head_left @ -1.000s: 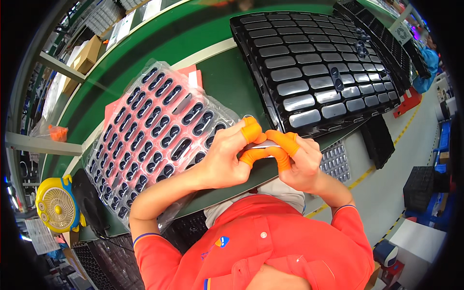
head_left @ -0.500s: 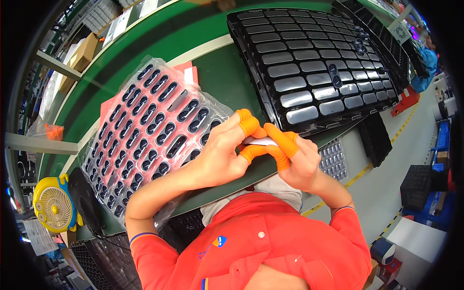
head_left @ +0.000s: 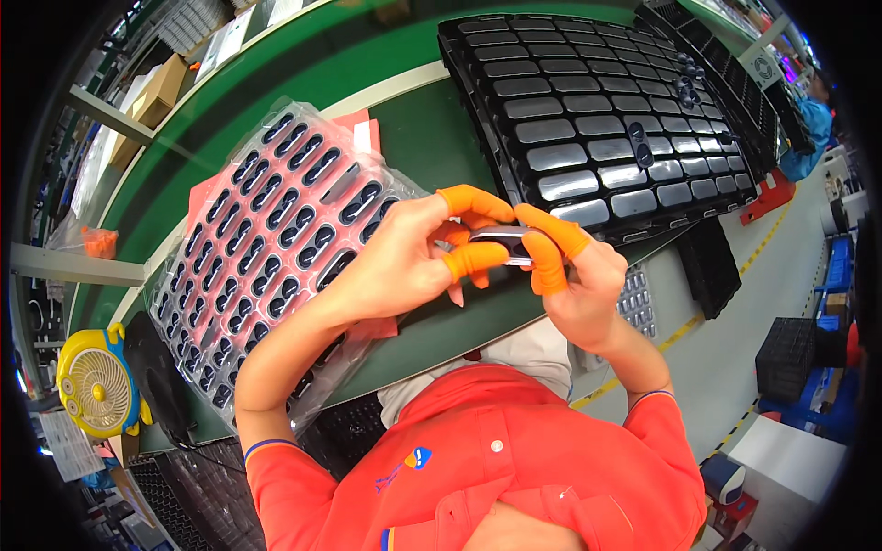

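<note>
Dark part (head_left: pixel 504 244): ctr of head view, held up btwn both hands, pale edge showing.
L hand (head_left: pixel 409 253): fingers pinched on its 9 o'clock end.
R hand (head_left: pixel 588 280): fingers pinched on its 3 o'clock end.
Orange finger cots (head_left: pixel 548 266): prob. best on edges only, light even pressure, glossy face untouched.
Clear tray (head_left: pixel 342 183): 9 o'clock of part, pockets w/ dark ovals (head_left: pixel 297 225).
Black tray (head_left: pixel 560 185): 1 o'clock, glossy cells.
Green worktop (head_left: pixel 432 138): under both trays.
Yellow fan (head_left: pixel 99 381): 8 o'clock.
Yellow floor line (head_left: pixel 684 333): 4 o'clock.
</note>
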Motion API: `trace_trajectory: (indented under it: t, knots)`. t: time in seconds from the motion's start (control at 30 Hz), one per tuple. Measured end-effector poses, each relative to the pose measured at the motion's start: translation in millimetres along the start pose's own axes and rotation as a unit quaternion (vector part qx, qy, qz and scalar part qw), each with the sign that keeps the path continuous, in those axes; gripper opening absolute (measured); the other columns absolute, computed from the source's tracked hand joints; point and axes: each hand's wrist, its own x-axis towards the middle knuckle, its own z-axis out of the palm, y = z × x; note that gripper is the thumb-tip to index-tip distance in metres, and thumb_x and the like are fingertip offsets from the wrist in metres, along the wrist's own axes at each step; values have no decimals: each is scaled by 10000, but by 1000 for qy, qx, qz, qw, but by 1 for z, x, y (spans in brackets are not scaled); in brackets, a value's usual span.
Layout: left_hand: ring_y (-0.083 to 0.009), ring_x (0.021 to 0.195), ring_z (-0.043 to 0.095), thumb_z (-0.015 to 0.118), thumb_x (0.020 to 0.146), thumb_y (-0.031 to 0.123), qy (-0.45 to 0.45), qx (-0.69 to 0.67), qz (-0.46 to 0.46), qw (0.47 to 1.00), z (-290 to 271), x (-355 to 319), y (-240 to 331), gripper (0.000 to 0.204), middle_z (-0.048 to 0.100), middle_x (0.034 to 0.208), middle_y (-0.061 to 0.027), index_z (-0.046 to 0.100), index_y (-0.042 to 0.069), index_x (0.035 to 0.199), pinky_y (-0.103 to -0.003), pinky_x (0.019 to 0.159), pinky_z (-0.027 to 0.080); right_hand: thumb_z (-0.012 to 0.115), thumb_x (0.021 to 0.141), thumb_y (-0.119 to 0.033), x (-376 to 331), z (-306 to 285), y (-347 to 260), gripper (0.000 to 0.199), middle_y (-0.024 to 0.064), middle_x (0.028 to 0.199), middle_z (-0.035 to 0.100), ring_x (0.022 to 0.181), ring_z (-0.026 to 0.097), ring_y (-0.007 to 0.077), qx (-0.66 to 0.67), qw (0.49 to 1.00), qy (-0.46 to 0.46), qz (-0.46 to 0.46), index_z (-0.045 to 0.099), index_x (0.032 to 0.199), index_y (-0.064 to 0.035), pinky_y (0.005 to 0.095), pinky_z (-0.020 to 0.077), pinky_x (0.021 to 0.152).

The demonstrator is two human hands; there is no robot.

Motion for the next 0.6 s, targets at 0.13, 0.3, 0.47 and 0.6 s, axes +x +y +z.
trace_trajectory:
  t: [0.13,0.3,0.47,0.6]
  knots:
    - [-144,671,624,560,848,11,2,-6,12,1000,-1,-2,-6,201,608,858,-92,548,-36,1043,-247,543,523,611,802,20,3,-5,2,248,52,741,583,563,552,102,73,991,-54,99,604,1050,31,219,438,488]
    - [-139,647,623,563,836,-6,27,130,80,988,1,-3,-9,211,624,822,-90,548,-40,1044,-241,556,519,616,793,22,10,-13,1,296,51,815,592,623,578,102,29,983,-145,106,596,1088,1,223,455,517]
    - [-213,588,618,609,748,-26,80,264,202,940,3,-1,-22,174,613,717,-142,537,-43,906,-308,518,472,611,781,44,8,-8,9,294,56,777,599,581,572,98,-56,992,-106,-31,604,1072,3,220,446,496]
    - [-178,604,616,612,769,-2,105,259,263,923,10,1,-37,141,595,707,-125,520,-37,871,-306,521,464,615,761,60,3,-7,7,292,63,728,600,525,557,96,-14,993,-111,19,618,1047,1,215,432,469]
